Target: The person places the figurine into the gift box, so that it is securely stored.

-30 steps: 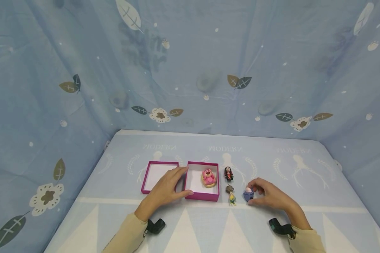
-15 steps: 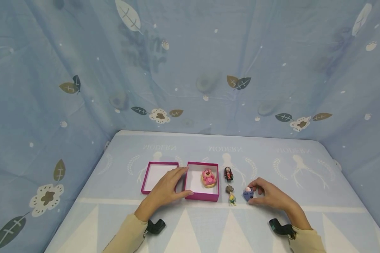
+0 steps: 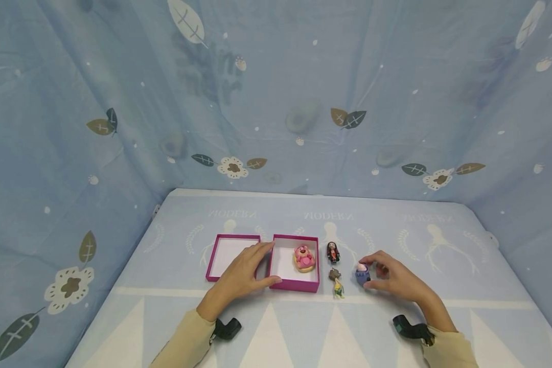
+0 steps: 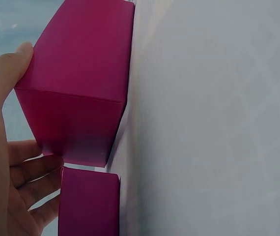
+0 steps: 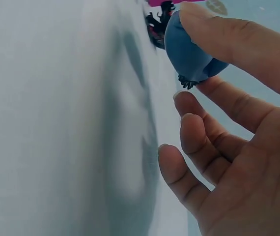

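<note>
My left hand (image 3: 240, 271) holds the left side of an open magenta box (image 3: 294, 286), thumb at its near corner and a finger at the far one. The thumb lies on the box (image 4: 81, 54) edge in the left wrist view. Inside sits a pink bear figurine (image 3: 303, 258) on a yellow ring. My right hand (image 3: 395, 278) pinches a small blue figurine (image 3: 362, 275) between thumb and index finger. The right wrist view has the blue figurine (image 5: 189, 49) raised off the tabletop, the other fingers loosely curled below it.
Left of the box lies its shallow magenta lid (image 3: 230, 253), white inside, partly behind my left hand. Between box and right hand are a dark-haired figurine (image 3: 332, 252) in black and red and a brown-headed figurine (image 3: 337, 284) in yellow-green. Patterned blue cloth (image 3: 276, 102) hangs behind the table.
The blue figurine has risen from the table and turned more upright in my right hand, which has moved slightly up and away from me. My left hand stays at the box.
</note>
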The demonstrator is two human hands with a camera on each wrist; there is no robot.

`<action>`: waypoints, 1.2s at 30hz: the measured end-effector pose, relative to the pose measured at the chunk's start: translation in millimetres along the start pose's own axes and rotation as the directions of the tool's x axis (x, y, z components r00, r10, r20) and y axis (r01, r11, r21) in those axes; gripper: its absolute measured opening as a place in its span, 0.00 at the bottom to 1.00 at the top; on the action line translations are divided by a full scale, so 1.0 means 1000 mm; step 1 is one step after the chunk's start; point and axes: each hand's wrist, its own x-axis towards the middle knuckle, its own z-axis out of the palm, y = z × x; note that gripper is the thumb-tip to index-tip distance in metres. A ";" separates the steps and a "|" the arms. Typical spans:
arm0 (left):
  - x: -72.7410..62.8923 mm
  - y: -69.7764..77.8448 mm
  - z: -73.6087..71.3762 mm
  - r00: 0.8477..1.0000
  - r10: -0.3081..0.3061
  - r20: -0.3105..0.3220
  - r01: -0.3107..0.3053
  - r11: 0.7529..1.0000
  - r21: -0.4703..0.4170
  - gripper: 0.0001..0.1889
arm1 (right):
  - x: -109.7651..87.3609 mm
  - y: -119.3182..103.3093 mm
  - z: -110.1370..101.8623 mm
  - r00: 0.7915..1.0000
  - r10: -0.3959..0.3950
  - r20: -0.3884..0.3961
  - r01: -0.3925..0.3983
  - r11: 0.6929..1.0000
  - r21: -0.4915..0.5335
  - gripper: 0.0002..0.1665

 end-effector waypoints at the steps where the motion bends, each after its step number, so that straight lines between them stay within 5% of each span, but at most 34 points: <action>1: 0.000 0.000 0.000 1.000 0.004 -0.003 -0.004 1.000 -0.001 0.47 | 0.000 0.000 -0.001 1.000 -0.011 0.000 0.011 1.000 -0.007 0.30; 20: 0.000 0.002 -0.002 1.000 -0.013 0.008 0.013 1.000 -0.015 0.48 | 0.015 -0.011 -0.004 0.993 -0.115 -0.012 0.116 0.993 0.010 0.32; 36: -0.001 0.003 -0.002 0.999 -0.034 0.027 0.035 0.999 -0.022 0.48 | 0.041 -0.036 0.001 0.995 -0.095 0.033 0.094 0.995 0.032 0.33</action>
